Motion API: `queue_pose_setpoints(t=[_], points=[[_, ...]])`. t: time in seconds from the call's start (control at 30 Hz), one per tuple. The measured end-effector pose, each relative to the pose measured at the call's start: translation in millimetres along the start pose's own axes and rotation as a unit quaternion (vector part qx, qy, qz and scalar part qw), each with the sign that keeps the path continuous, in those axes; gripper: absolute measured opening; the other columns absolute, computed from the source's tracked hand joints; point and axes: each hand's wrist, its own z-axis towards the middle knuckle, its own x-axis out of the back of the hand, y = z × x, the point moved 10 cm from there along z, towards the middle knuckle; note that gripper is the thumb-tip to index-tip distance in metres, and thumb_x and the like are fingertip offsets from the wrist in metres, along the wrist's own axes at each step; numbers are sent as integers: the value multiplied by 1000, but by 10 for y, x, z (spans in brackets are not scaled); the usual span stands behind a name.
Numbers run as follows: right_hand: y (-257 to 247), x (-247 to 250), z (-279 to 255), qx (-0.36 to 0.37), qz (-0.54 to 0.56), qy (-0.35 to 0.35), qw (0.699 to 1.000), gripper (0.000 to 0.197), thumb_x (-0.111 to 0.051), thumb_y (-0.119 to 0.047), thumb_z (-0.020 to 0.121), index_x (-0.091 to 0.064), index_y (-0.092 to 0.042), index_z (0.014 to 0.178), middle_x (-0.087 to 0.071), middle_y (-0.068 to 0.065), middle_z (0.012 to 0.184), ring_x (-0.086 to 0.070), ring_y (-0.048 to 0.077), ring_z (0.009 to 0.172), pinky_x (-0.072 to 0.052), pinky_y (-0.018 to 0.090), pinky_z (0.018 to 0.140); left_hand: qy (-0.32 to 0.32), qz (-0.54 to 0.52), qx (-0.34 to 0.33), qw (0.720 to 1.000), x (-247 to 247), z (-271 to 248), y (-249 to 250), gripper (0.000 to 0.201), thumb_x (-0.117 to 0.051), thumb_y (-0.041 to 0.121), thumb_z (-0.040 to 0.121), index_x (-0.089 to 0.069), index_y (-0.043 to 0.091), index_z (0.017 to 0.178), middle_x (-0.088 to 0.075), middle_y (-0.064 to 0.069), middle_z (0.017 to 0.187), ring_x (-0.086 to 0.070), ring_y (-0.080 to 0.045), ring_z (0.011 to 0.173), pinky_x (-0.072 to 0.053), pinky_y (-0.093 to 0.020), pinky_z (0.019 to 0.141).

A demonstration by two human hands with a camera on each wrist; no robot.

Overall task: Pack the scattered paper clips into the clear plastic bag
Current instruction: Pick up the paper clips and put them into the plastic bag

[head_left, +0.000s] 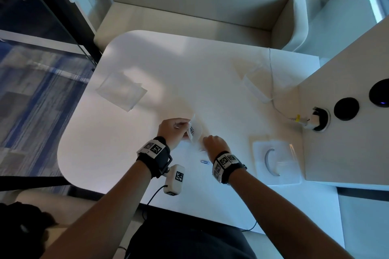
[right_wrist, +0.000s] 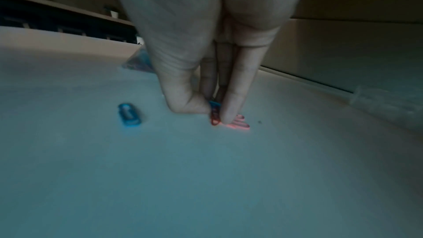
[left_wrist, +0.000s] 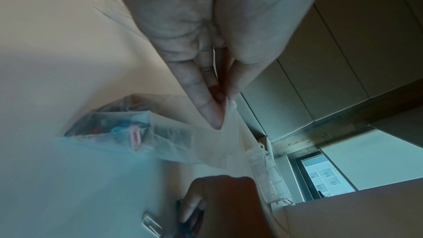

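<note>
My left hand (head_left: 185,130) pinches the top edge of the clear plastic bag (head_left: 195,129) and holds it just above the white table (head_left: 147,65). In the left wrist view the hand (left_wrist: 223,104) grips the film, and the bag (left_wrist: 160,133) hangs below with several coloured clips inside, a pink one (left_wrist: 136,138) plain among them. My right hand (head_left: 207,140) is down on the table to the right of the bag. Its thumb and fingers (right_wrist: 216,113) pinch a red clip (right_wrist: 214,119) and a blue one behind it. A pink clip (right_wrist: 239,124) lies under the fingertips. A blue clip (right_wrist: 129,115) (head_left: 205,162) lies loose nearby.
A pale clip (head_left: 202,150) lies by my right wrist. Spare clear bags (head_left: 122,90) sit at the left of the table. A clear plastic box (head_left: 275,162) stands at the right, with a white cable (head_left: 273,99) running to a side panel (head_left: 347,143). A padded bench (head_left: 189,19) is behind the table.
</note>
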Motion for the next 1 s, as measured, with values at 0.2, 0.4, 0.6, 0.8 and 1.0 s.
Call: queue_pose_setpoints(t=[0.2, 0.4, 0.6, 0.8, 1.0], points=[[734, 296, 187, -132, 118, 31, 984, 19, -70, -13, 69, -71, -9, 87, -73, 13, 88, -70, 31, 87, -55, 31, 72, 5, -4, 13, 1000, 26, 23, -23, 17, -61, 3, 92, -75, 6, 101, -73, -13, 92, -73, -28, 81, -63, -28, 69], [1236, 435, -91, -253, 646, 130, 708, 8, -77, -7, 69, -70, -3, 73, -73, 13, 69, -73, 21, 65, -61, 35, 75, 0, 3, 21, 1000, 2, 90, -78, 18, -63, 6, 90, -77, 8, 101, -76, -15, 96, -76, -26, 85, -64, -38, 74], [430, 762, -98, -127, 737, 74, 660, 4, -72, 4, 75, -68, 2, 74, -69, 17, 70, -70, 28, 66, -61, 35, 71, -13, 56, 3, 998, -110, 164, -64, 18, -67, 23, 82, -77, 38, 78, -79, 1, 91, -75, -20, 89, -59, -42, 91], [304, 964, -19, -52, 540, 123, 831, 9, -74, -14, 79, -77, -17, 87, -76, 3, 84, -73, 11, 72, -59, 26, 76, 5, 15, 17, 1000, -24, 178, -55, 17, -67, 7, 89, -79, 19, 92, -77, -12, 92, -77, -26, 84, -62, -48, 83], [941, 435, 220, -135, 274, 98, 947, 48, -50, -4, 89, -53, -12, 135, -52, 11, 141, -49, 22, 130, -31, 26, 111, 14, -12, 29, 999, 86, 170, -50, 19, -62, 4, 91, -77, 7, 102, -76, -14, 94, -76, -28, 89, -64, -40, 79]])
